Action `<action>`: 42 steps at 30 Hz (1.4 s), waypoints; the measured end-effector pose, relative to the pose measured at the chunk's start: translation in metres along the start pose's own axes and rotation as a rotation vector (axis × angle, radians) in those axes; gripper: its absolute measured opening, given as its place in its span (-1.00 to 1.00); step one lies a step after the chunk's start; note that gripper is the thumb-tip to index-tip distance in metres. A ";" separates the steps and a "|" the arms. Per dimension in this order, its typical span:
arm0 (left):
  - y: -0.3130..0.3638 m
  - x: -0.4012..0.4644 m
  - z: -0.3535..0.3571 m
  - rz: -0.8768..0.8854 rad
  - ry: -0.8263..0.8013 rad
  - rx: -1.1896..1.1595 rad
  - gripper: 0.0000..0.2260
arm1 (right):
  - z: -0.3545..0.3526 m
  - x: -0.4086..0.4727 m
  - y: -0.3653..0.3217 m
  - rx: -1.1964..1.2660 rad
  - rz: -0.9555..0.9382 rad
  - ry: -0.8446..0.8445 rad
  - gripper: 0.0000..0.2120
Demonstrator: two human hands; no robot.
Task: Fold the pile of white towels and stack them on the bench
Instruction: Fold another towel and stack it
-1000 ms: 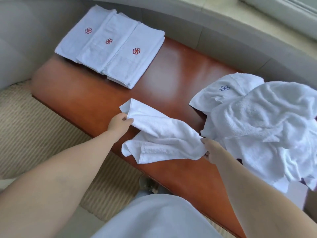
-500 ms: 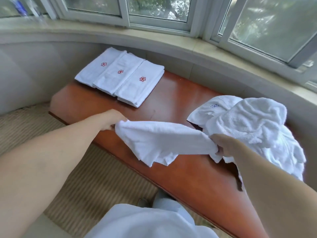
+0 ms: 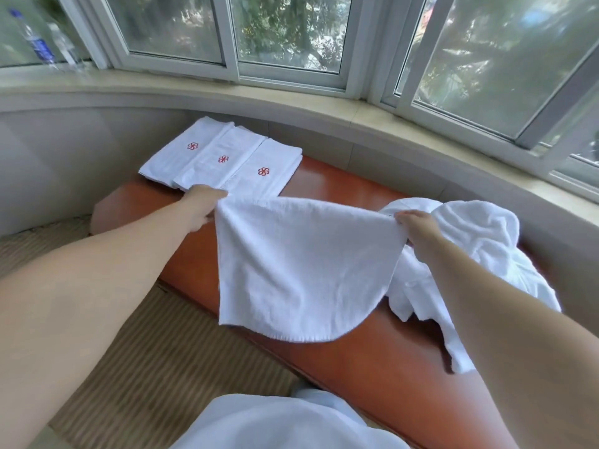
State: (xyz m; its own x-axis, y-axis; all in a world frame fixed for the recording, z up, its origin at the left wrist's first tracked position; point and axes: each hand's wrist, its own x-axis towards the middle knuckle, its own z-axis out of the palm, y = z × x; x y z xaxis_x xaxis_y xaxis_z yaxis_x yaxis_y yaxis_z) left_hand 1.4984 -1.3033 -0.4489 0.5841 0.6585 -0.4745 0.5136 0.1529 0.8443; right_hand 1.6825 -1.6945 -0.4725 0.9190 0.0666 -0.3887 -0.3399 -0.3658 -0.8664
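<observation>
A white towel (image 3: pixel 301 267) hangs spread out in the air above the reddish wooden bench (image 3: pixel 356 361). My left hand (image 3: pixel 202 205) pinches its upper left corner and my right hand (image 3: pixel 418 226) pinches its upper right corner. Its lower edge droops in a curve near the bench's front edge. Three folded white towels with red flower logos (image 3: pixel 227 160) lie side by side at the bench's far left end. A rumpled pile of white towels (image 3: pixel 479 251) sits on the bench's right part, behind my right arm.
A curved grey wall and a stone window sill (image 3: pixel 291 102) run behind the bench, with windows above. A plastic water bottle (image 3: pixel 35 40) stands on the sill at far left. Striped beige carpet (image 3: pixel 136 367) covers the floor in front.
The towel was bunched on the bench between my hands. Both hands have lifted it and pulled apart, so it now hangs stretched flat. The camera has tilted up toward the windows.
</observation>
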 end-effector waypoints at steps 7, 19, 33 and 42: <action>0.020 0.003 -0.010 0.133 0.131 -0.149 -0.78 | 0.009 -0.008 -0.030 0.117 -0.234 0.211 -0.85; -0.264 0.010 0.024 -0.285 -0.142 0.444 -0.80 | 0.037 -0.039 0.251 -0.565 0.175 -0.097 -0.83; -0.312 -0.002 0.026 -0.363 -0.274 0.618 -0.83 | 0.039 -0.049 0.297 -0.560 0.401 -0.051 -0.78; -0.323 -0.013 0.019 -0.463 -0.212 0.710 -0.86 | 0.034 -0.053 0.309 -0.509 0.413 -0.047 -0.83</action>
State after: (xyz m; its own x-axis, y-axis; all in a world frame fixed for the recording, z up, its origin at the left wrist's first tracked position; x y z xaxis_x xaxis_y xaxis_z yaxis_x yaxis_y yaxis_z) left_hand 1.3368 -1.3754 -0.7206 0.2879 0.4817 -0.8277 0.9572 -0.1710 0.2335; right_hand 1.5214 -1.7795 -0.7306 0.7195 -0.1370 -0.6809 -0.5150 -0.7630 -0.3907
